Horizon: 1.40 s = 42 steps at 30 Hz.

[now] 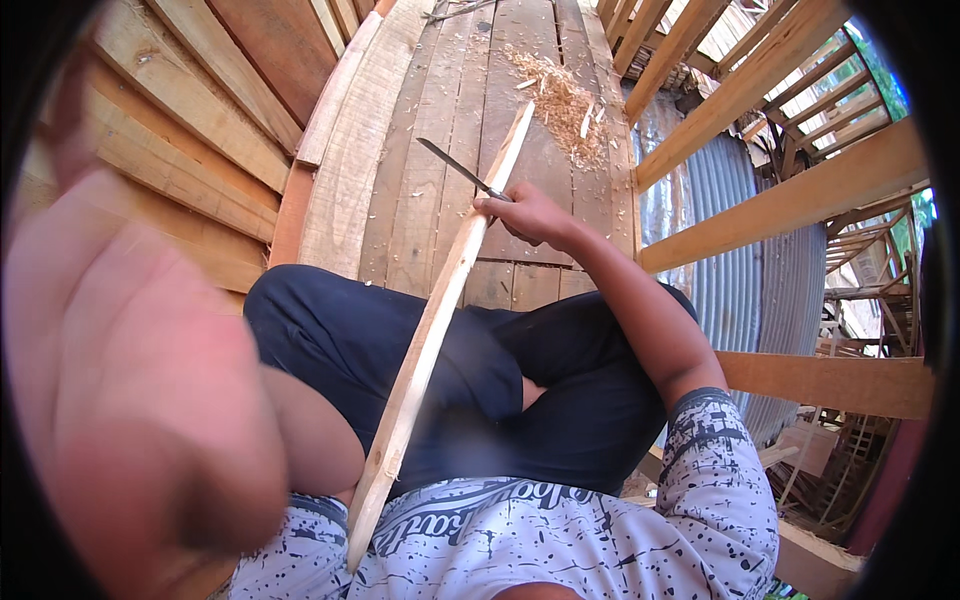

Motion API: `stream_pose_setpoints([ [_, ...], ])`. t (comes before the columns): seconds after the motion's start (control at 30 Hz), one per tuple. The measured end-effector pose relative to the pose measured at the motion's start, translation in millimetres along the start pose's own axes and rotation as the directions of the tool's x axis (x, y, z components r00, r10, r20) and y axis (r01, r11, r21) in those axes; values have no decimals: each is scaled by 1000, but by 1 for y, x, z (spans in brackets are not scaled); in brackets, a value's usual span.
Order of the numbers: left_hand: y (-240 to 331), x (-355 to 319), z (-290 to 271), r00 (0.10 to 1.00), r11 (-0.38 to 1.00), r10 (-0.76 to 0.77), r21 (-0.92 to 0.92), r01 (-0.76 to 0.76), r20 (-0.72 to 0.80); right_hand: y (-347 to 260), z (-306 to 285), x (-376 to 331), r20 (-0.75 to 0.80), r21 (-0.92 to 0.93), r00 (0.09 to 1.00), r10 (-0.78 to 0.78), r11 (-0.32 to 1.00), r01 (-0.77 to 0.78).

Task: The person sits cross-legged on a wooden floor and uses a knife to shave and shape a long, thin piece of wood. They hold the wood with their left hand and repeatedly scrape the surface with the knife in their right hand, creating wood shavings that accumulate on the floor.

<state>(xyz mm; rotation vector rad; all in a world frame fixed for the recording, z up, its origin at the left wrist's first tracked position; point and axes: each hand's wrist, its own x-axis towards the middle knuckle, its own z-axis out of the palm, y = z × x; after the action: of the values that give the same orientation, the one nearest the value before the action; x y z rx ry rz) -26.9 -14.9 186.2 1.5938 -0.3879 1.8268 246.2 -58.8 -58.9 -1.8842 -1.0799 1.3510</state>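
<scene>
My right hand [535, 215] is closed around the handle of a knife [455, 165], its thin dark blade pointing up and left across a wooden stick [430, 325]. The stick is long, pale and roughly squared; it slants from my shirt, over my lap, to above the plank floor. My right thumb and fingers touch the stick; whether they also grip it I cannot tell. Large and blurred, my left hand [150, 370] fills the left side, close to the camera and apart from the stick. Its palm side shows, while its fingers are smeared or cut off.
A heap of wood shavings [565, 105] lies on the plank floor [420, 200] ahead. Wooden boards [190, 150] line the left side. On the right is a railing of wooden bars [790, 195], with corrugated metal sheets [725, 200] beyond it. My crossed legs [590, 340] are under the stick.
</scene>
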Motion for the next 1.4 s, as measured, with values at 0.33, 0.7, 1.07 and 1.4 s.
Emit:
stream_pose_setpoints([
  [0.33,-131,-195,-35,-515,-501,-856,324,803,-45,-3,3,0,-86,5,996,-39,999,39],
  [0.7,-111,-167,2,-550,-615,-768,-138,777,327,12,-35,13,-340,-75,859,-383,922,381],
  [1.07,-108,-134,-6,-460,-432,-870,174,885,177,-31,-38,-13,-106,-636,821,-561,673,378],
  [1.4,-108,-142,-18,-440,-419,-882,148,896,168,-25,-32,9,-48,-592,785,-618,650,476],
])
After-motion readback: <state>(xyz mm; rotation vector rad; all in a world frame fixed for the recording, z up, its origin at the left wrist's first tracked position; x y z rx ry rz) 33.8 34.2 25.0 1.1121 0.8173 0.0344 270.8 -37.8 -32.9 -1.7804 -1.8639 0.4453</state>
